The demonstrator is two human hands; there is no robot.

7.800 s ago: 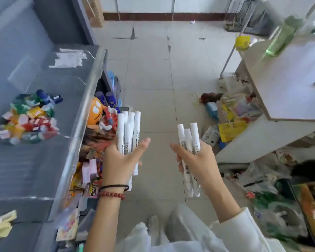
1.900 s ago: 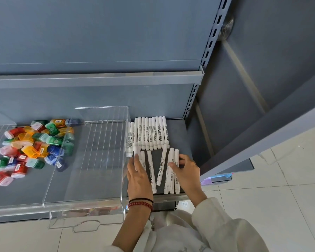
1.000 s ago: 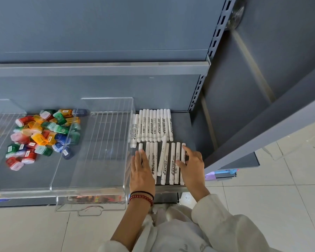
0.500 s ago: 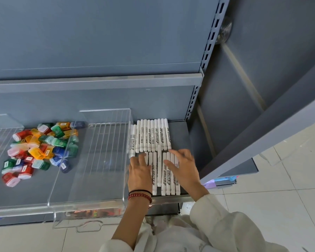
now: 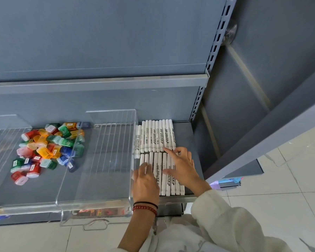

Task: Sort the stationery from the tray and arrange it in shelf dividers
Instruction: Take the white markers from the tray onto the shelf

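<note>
1. Far left compartment: a loose pile of small coloured plastic cases [image 5: 47, 151] lies on the shelf floor [image 5: 185, 135], well apart from both hands.
2. Clear divider [image 5: 98, 160]: it holds nothing, and its right wall stands just beside the markers.
3. Back row of white markers [image 5: 155, 137]: they lie side by side, touching, lengthwise front to back, in the rightmost bay.
4. Left hand [image 5: 145, 182]: it rests flat on the left end of the front row of white markers [image 5: 166, 190], fingers straight and close together. It presses and does not grip.
5. Right hand [image 5: 182, 168]: it lies on the right part of the front row with fingers spread. The forefinger reaches to where the two rows meet and the thumb lies across the barrels. Nothing is clasped.
6. Handling, as judged: the markers look light, stiff and smooth-barrelled. Being round, they are likely to roll and skew when nudged singly.
   - Flat palm pressure across several barrels suits squaring the row.
   - To lift one, pinch it at mid-barrel, clear of the cap.
7. Risk, as judged: a sideways push at one end could fan the row against the divider wall.
</note>
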